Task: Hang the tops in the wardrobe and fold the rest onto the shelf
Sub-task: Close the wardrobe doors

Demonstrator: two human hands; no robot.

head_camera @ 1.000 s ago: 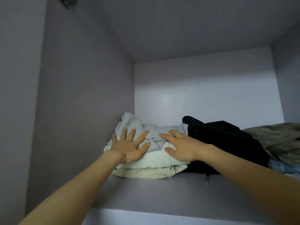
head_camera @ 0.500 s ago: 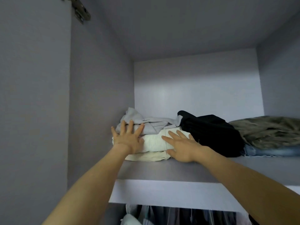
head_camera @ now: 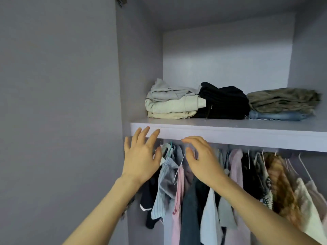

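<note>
Both hands have left the folded pile (head_camera: 174,101), now above the spread, empty left hand (head_camera: 141,156) and right hand (head_camera: 201,160).

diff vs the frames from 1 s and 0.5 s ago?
Both hands came off the light folded stack and drew back below the shelf: left hand and right hand now open, empty, in front of the hanging tops. The stacks look unmoved.

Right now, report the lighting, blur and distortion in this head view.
Head view: dim, flat light; brightest on the wardrobe's back wall, shadow under the shelf. Wide-angle bend tilts the shelf edge and stretches both forearms. Left hand and right hand slightly soft; the olive folded garment smears at its right edge.
</note>
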